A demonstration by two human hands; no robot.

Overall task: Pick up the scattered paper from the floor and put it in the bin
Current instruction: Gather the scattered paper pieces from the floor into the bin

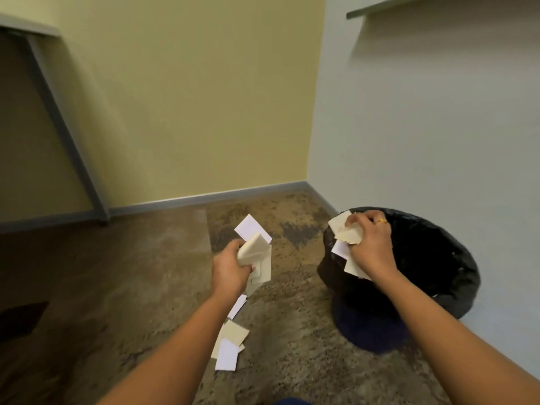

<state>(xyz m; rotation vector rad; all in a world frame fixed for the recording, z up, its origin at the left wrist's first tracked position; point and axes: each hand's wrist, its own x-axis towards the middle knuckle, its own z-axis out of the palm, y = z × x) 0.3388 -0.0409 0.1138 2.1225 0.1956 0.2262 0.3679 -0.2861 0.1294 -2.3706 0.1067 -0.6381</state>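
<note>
My left hand [232,268] grips a bunch of white and cream paper pieces [255,239] above the floor, left of the bin. My right hand [369,244], with a gold ring on one finger, is closed on another bunch of cream and white paper [344,233] over the near-left rim of the bin [438,258]. The bin is round, lined with a black plastic bag, and stands by the right wall. Several loose paper pieces [229,343] lie on the brown speckled floor under my left forearm.
The bin stands in a room corner where a yellow wall meets a pale wall with a grey skirting board [204,197]. A grey table leg [67,135] slants down at the left. A grey shelf edge [380,5] juts out at the top right.
</note>
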